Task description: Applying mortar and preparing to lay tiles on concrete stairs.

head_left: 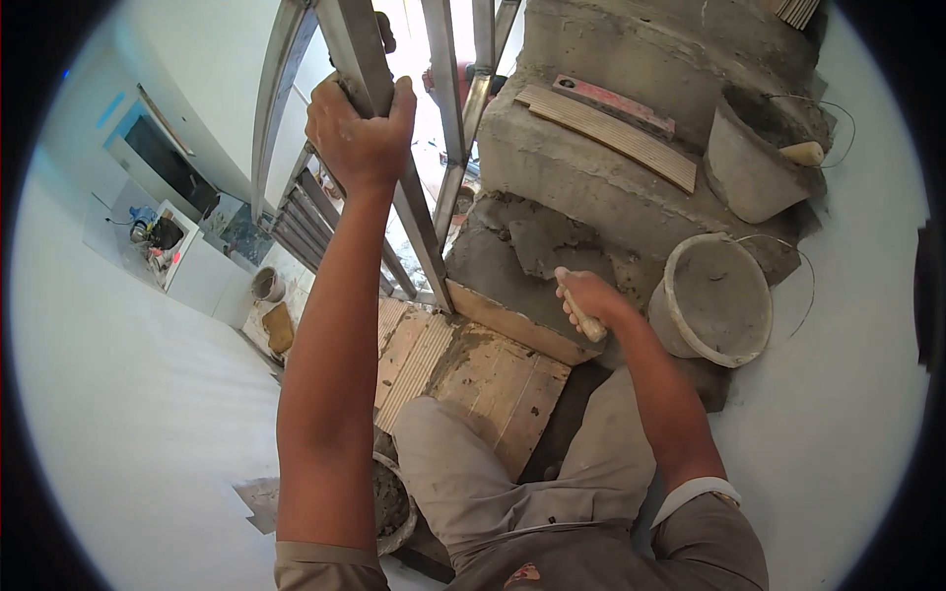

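Note:
My left hand (pixel 357 133) grips a grey metal railing bar (pixel 409 207) high at the upper left. My right hand (pixel 588 300) is closed around the pale wooden handle of a trowel (pixel 583 317), whose blade is hidden against wet grey mortar (pixel 552 246) spread on a concrete stair step. Just below the hand, a wooden board (pixel 507 325) edges the step. Tan tiles (pixel 473 379) cover the step under my knee.
Two mortar-stained buckets stand to the right, one near my right hand (pixel 714 300), another higher up (pixel 754 153) with a tool handle in it. A ribbed tile (pixel 611 136) and a red level (pixel 616 103) lie on an upper step. A third bucket (pixel 394 507) sits by my leg.

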`<state>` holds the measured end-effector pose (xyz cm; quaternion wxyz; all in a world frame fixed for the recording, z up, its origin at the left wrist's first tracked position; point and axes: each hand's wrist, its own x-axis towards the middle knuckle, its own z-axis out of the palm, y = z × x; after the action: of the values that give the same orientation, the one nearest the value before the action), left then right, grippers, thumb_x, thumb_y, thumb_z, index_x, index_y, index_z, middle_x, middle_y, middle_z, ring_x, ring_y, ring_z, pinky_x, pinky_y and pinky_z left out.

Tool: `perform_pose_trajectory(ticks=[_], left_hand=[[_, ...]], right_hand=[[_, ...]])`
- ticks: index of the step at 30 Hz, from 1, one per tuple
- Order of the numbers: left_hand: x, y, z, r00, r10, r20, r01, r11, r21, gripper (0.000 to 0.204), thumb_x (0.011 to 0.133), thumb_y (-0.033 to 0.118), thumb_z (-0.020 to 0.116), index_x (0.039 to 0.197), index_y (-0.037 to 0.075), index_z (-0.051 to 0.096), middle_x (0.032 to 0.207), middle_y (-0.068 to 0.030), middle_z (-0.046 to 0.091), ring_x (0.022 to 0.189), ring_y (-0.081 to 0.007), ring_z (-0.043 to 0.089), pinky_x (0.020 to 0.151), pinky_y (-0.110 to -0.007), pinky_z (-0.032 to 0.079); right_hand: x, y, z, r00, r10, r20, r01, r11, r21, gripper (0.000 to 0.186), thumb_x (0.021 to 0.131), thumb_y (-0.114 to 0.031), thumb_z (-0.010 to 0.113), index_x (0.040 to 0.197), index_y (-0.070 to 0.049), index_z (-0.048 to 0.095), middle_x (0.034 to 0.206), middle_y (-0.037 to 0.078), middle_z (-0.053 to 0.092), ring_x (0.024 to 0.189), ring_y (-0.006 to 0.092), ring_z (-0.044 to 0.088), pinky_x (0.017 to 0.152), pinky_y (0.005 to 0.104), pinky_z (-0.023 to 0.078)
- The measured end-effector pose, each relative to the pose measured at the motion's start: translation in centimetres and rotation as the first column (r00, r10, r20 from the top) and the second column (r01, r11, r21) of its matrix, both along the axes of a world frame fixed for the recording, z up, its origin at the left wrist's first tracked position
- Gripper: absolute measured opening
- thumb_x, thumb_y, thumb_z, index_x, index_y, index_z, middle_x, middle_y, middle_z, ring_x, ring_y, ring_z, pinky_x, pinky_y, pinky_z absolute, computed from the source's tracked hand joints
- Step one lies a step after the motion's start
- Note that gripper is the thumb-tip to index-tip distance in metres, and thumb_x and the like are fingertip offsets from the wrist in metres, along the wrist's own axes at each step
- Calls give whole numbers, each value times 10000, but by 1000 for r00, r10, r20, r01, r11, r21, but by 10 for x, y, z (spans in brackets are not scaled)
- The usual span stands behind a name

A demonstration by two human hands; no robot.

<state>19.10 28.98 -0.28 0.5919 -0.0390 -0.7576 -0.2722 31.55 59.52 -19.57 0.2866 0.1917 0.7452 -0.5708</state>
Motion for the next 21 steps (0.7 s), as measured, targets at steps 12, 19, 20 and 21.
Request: perform_pose_trajectory(ticks=[12, 19, 20, 21], left_hand=[[-5, -1, -4, 994, -78, -78, 79, 997, 8, 549, 768, 352, 851, 1040, -14, 547, 952, -211, 624, 905, -402, 621, 823, -521, 477], [-5, -2, -4, 994, -65, -86, 64, 998, -16, 560, 766, 361, 852, 1036, -21, 544, 952, -217, 623, 906, -412, 618, 827, -522, 476], [-5, -1, -4, 995, -65, -81, 64, 998, -9, 564, 764, 365, 853, 1035, -21, 544, 953, -218, 623, 908, -415, 618, 830, -523, 476], [-5, -1, -3, 995, -68, -79, 68, 998, -2, 567, 762, 369, 854, 1034, -21, 544, 954, -220, 623, 911, -418, 617, 832, -525, 475]], right_hand=[[-128, -84, -51, 980, -174, 98, 195, 935, -295, 504, 1073, -530, 444, 916, -60, 535, 688, 38, 519, 534, 187, 535, 514, 402, 500], [-115, -51, -17, 945, 318, 84, -325, 940, 101, 526, 1086, -493, 414, 966, -4, 566, 729, 93, 581, 547, 221, 564, 529, 422, 512], [-105, -49, -15, 937, 332, 112, -347, 923, 165, 510, 1088, -463, 420, 997, 13, 579, 753, 123, 604, 560, 239, 583, 537, 431, 517], [-96, -48, -14, 930, 348, 116, -366, 905, 216, 495, 1091, -432, 426, 1028, 30, 592, 778, 153, 627, 574, 257, 602, 545, 440, 522]])
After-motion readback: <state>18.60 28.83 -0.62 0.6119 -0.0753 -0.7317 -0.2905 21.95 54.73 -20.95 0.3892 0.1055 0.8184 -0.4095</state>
